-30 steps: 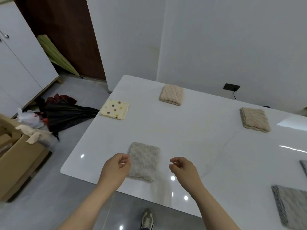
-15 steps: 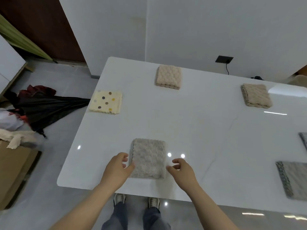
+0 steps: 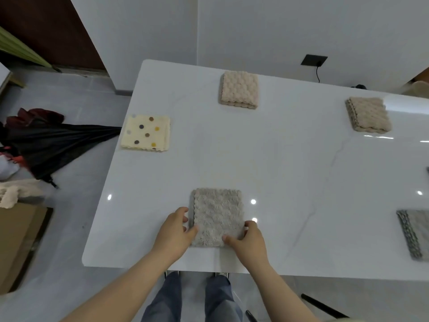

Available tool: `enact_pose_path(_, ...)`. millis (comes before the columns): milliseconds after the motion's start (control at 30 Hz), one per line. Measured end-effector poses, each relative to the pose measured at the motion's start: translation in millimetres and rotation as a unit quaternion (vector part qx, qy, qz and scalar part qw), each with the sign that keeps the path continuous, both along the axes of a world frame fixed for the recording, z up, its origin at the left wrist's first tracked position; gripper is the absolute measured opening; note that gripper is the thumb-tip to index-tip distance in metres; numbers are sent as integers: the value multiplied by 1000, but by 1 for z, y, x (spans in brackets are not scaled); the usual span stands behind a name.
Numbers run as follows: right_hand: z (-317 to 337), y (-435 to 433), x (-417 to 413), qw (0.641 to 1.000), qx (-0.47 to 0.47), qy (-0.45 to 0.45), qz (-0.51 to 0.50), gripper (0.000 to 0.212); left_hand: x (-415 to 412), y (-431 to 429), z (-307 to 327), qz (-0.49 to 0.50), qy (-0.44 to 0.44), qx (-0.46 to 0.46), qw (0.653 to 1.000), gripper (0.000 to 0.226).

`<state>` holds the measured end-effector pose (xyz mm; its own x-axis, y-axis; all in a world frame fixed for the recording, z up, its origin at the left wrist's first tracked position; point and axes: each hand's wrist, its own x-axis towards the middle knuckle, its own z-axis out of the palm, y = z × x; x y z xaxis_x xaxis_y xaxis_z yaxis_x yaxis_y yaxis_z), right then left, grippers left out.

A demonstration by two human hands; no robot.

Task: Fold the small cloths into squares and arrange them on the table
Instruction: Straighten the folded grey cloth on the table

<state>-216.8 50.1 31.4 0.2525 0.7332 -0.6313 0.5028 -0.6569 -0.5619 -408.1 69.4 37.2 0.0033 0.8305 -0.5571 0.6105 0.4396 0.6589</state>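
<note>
With the left hand (image 3: 174,231) and right hand (image 3: 250,241) each pinching a side of the folded grey cloth (image 3: 217,212) by the table's (image 3: 130,252) near edge, thumbs on top, I'd just nudge it square to that edge and pat it flat.

A: What does the frame cut at the right end of the counter (image 3: 278,173)?
B: The counter itself, and a grey cloth (image 3: 415,235) lying there. Farther back along that edge, a dark sliver (image 3: 427,170), too small to name.
A: Near edge?
B: The left hand (image 3: 173,231) and right hand (image 3: 249,242) cover the near corners of the taupe cloth (image 3: 217,214).
</note>
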Motion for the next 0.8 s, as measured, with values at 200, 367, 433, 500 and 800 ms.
enact_pose_path(200, -6, -6, 0, 999, 20, -24, 13, 52, 7, -4, -2, -22, -44, 49, 998, 50)
enact_pose_path(367, -4, 0, 8, 1000, 22, 10, 4, 49, 9, -5, -11, -35, -13, 33, 999, 62)
enact_pose_path(433, -2, 3, 12, 1000, 21, 19, 3, 43, 13, -5, -12, -34, -15, 30, 999, 62)
enact_pose_path(500, -1, 4, 17, 1000, 23, 16, 8, 33, 16, -5, -13, -37, -14, 34, 999, 62)
enact_pose_path(800, -4, 2, 37, 999, 40, 19, -29, 25, 39, -7, -15, -43, -34, 40, 998, 64)
